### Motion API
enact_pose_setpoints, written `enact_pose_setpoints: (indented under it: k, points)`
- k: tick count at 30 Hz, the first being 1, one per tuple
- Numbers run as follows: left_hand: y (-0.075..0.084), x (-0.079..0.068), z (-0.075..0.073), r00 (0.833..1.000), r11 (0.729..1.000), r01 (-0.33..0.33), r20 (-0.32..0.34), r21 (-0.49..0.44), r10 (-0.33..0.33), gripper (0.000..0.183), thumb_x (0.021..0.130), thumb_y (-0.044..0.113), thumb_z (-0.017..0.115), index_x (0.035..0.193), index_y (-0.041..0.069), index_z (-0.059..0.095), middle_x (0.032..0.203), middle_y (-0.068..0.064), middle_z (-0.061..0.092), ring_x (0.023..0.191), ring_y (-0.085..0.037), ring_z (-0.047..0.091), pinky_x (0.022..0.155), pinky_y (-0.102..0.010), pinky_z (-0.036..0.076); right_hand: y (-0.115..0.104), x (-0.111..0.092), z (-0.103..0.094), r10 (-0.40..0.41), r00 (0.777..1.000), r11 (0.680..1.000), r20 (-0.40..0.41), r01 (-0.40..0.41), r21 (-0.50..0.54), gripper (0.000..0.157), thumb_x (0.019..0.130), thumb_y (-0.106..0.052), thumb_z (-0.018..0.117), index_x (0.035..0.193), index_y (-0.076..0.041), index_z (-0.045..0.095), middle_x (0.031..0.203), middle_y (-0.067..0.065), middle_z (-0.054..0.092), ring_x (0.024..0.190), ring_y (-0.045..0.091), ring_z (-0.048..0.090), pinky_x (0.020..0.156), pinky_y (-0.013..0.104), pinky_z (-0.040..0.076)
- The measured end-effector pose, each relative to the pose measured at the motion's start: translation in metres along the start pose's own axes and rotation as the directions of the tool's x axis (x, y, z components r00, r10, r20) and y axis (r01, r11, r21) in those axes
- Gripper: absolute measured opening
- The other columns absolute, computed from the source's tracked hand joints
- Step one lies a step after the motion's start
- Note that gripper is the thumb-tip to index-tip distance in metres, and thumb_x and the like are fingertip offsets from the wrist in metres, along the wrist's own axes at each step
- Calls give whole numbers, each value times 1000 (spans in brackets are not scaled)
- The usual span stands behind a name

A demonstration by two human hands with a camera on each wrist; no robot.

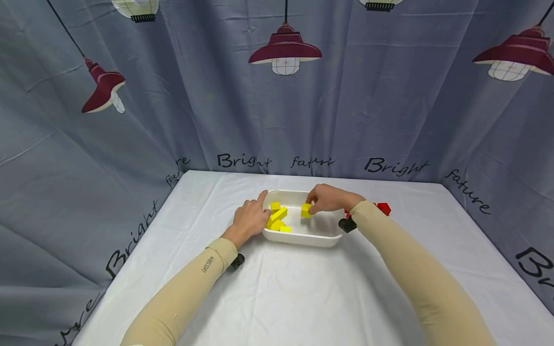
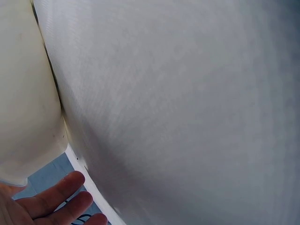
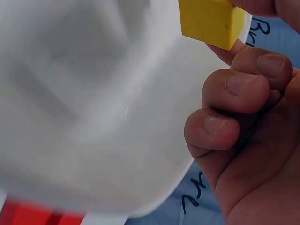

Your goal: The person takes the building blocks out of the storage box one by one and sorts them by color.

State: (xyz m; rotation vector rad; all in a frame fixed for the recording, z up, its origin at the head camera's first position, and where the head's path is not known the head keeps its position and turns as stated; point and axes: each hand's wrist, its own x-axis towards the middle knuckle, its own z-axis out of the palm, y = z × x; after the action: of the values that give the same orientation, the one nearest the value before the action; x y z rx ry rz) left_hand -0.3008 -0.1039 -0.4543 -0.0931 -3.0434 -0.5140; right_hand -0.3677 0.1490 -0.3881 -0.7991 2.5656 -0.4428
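Observation:
A white rectangular tray (image 1: 303, 239) lies on the table. My right hand (image 1: 331, 197) is over its right half, pinching a yellow block (image 1: 306, 210) between thumb and index finger. In the right wrist view the same yellow block (image 3: 211, 21) shows at the top, while the other fingers (image 3: 234, 89) are curled. My left hand (image 1: 251, 217) rests at the tray's left rim, touching it. The left wrist view shows some of its fingers (image 2: 56, 194) stretched beside the outer wall. Several yellow blocks (image 1: 277, 221) lie together at the tray's left end.
Red blocks (image 1: 383, 208) lie right of the tray, partly hidden by my right forearm. Dark wrist cameras sit under both wrists. A white cloth (image 1: 294, 293) covers the table. A grey-blue curtain (image 1: 207, 86) with printed lamps hangs behind and at both sides.

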Motion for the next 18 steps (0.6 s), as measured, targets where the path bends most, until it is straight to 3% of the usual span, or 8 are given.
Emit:
enact_pose_setpoints:
  k: [18]
  points:
    - [-1,0,0,1000,1000,5,8,-5,-5,65,99,35,45,160,24,26,131,-15,64,117,-32,60,94,-50,52,18,-44,-14,72,996,996,-60,-69,49,32,86,-23,73,115,-8,74,83,5,59,81,20,53,70,30,43]
